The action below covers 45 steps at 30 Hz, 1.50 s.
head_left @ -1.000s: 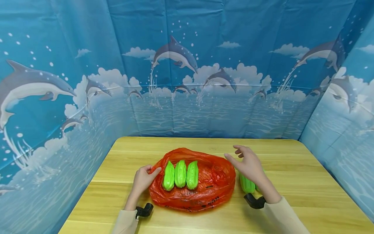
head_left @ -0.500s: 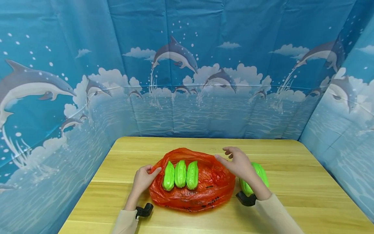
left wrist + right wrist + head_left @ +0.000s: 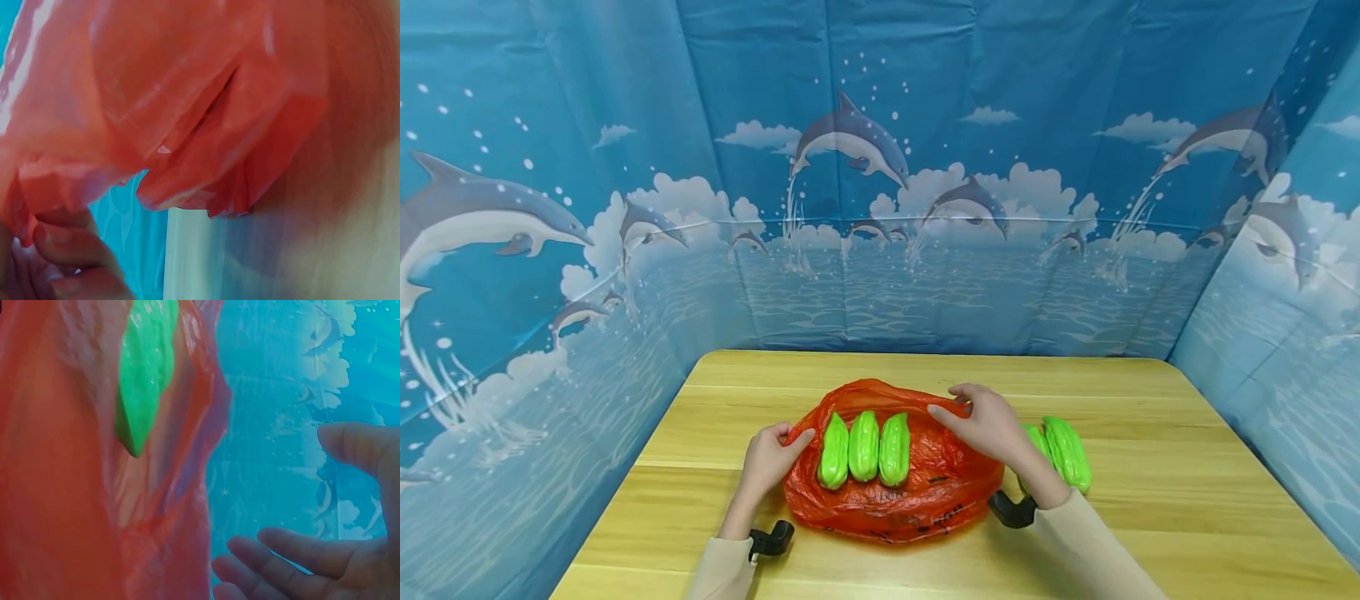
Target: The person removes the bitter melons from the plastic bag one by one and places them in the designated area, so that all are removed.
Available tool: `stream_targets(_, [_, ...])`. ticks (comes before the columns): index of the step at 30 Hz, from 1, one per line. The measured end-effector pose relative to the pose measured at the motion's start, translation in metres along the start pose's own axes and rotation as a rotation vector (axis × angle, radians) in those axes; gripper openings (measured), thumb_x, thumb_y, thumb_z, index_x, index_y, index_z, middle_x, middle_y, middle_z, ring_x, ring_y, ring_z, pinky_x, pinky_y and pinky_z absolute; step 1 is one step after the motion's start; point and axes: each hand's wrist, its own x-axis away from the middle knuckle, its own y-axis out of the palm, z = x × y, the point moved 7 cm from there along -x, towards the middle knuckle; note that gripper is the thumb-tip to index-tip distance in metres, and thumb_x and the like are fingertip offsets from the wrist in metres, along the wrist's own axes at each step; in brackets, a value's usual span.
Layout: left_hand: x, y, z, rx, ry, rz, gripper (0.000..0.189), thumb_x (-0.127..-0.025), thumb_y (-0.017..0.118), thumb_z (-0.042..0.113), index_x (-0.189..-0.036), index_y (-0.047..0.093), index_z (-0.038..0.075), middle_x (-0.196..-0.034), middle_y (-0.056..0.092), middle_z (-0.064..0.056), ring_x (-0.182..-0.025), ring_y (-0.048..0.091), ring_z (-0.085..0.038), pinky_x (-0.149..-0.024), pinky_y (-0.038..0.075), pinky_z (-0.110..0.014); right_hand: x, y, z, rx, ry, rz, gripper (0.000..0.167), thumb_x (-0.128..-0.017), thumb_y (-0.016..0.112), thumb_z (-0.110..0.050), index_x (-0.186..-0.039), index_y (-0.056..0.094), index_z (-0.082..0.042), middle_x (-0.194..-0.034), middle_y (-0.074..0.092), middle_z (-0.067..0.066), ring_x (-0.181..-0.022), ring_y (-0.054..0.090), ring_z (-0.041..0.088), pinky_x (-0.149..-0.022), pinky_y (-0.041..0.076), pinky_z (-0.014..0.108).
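Observation:
A red plastic bag point(image 3: 891, 512) lies spread open on the table. Three glossy green, ridged bitter melons point(image 3: 863, 447) sit side by side in its mouth, left of the middle. My left hand point(image 3: 767, 458) pinches the bag's left edge; in the left wrist view, the fingers point(image 3: 75, 244) are curled at the gathered red film. Over the bag's right rim is my right hand point(image 3: 988, 427), holding nothing. Its thumb and fingers are spread apart beside the red film in the right wrist view, where one green melon point(image 3: 147, 369) shows inside the bag.
Two more green melons point(image 3: 1066, 454) lie to the right of the bag, one partly behind my right forearm. Black wrist mounts point(image 3: 771, 539) sit at both wrists. A blue dolphin-print curtain point(image 3: 880, 283) stands behind the wooden table point(image 3: 1180, 483) and along its sides.
My right hand has moved left from beyond the bag's right edge to over its rim, uncovering the two melons at the right. My left hand and the bag stay put.

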Motion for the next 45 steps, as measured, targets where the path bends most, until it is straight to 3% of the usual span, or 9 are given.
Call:
stream_targets(7, [0.000, -0.001, 0.004, -0.016, 0.016, 0.019, 0.037, -0.086, 0.071, 0.030, -0.062, 0.050, 0.011, -0.048, 0.035, 0.004, -0.043, 0.041, -0.011, -0.045, 0.033, -0.024, -0.003, 0.016, -0.001, 0.000, 0.014, -0.026, 0.065, -0.085, 0.063, -0.055, -0.122, 0.060, -0.003, -0.104, 0.064, 0.008, -0.083, 0.059, 0.017, -0.070, 0.047, 0.036])
stream_targets(20, [0.000, -0.001, 0.001, -0.006, -0.013, 0.003, 0.036, -0.086, 0.071, 0.030, -0.063, 0.050, 0.011, -0.049, 0.038, 0.003, -0.044, 0.042, -0.012, -0.046, 0.032, -0.023, -0.005, 0.041, -0.003, -0.047, 0.058, -0.102, 0.068, -0.084, 0.064, -0.054, -0.125, 0.058, -0.001, -0.107, 0.064, 0.010, -0.072, 0.058, 0.011, -0.067, 0.047, 0.036])
stream_targets(27, [0.000, -0.003, 0.002, -0.009, -0.003, 0.005, 0.038, -0.086, 0.071, 0.029, -0.062, 0.049, 0.011, -0.049, 0.037, 0.003, -0.044, 0.040, -0.012, -0.046, 0.031, -0.023, -0.008, 0.052, 0.000, -0.033, 0.071, -0.128, 0.071, -0.083, 0.064, -0.057, -0.123, 0.059, 0.001, -0.113, 0.063, 0.012, -0.085, 0.061, 0.019, -0.073, 0.048, 0.040])
stream_targets(34, [0.001, -0.003, 0.003, -0.005, 0.005, 0.006, 0.040, -0.086, 0.071, 0.029, -0.061, 0.046, 0.011, -0.048, 0.034, 0.004, -0.043, 0.038, -0.012, -0.046, 0.030, -0.023, -0.009, 0.062, 0.001, -0.028, 0.078, -0.153, 0.074, -0.082, 0.065, -0.057, -0.124, 0.057, 0.003, -0.112, 0.062, 0.015, -0.076, 0.060, 0.017, -0.069, 0.048, 0.039])
stream_targets(39, [0.001, -0.002, 0.002, -0.005, 0.007, 0.008, 0.040, -0.086, 0.071, 0.031, -0.061, 0.046, 0.011, -0.049, 0.035, 0.004, -0.043, 0.038, -0.011, -0.046, 0.030, -0.023, -0.008, 0.069, 0.001, -0.028, 0.074, -0.169, 0.074, -0.083, 0.065, -0.055, -0.125, 0.056, 0.005, -0.114, 0.061, 0.017, -0.090, 0.061, 0.025, -0.074, 0.049, 0.043])
stream_targets(45, [0.000, -0.001, 0.000, -0.007, 0.012, 0.006, 0.039, -0.086, 0.071, 0.034, -0.063, 0.049, 0.011, -0.049, 0.037, 0.004, -0.043, 0.040, -0.011, -0.046, 0.032, -0.023, -0.008, 0.075, 0.003, -0.011, 0.091, -0.191, 0.080, -0.081, 0.065, -0.057, -0.129, 0.052, 0.006, -0.109, 0.062, 0.016, -0.084, 0.060, 0.022, -0.072, 0.048, 0.043])
